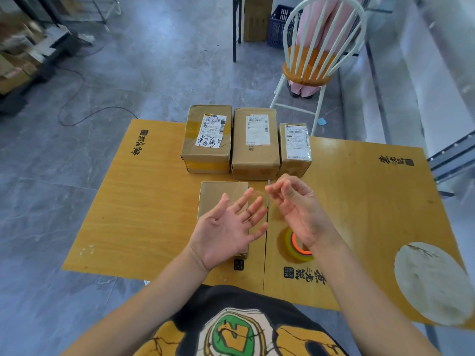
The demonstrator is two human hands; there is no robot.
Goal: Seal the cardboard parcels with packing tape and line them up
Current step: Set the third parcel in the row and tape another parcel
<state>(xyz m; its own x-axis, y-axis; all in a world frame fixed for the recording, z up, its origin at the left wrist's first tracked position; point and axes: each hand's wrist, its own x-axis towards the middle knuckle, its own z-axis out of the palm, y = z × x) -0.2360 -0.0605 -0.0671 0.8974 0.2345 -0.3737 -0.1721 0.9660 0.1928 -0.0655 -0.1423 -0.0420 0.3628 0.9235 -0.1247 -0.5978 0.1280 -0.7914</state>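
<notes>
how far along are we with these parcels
Three labelled parcels stand side by side at the table's far edge, apparently sealed. A fourth box lies nearer, beside the tape roll, below the left hand and right hand, which seem to stretch a clear tape strip between them. Left: seal that box and join it to the row.

Plain brown cardboard parcel [221, 194] nearest the person: near half hidden under left hand [227, 227]. Clear tape roll with orange core [289, 246]: right side covered by right hand [298, 211] and its wrist. Faint see-through film between the hands; can't tell if it's tape or if the right fingers [276, 187] pinch it. Print on white shipping labels [257, 129] too small to read. Shelving [23, 47] top left blurred. Pink trouser legs [331, 11] behind white spindle-back chair [303, 104] cut off by top edge. Yellow wooden counter [144, 201] clipped at lower right.
</notes>
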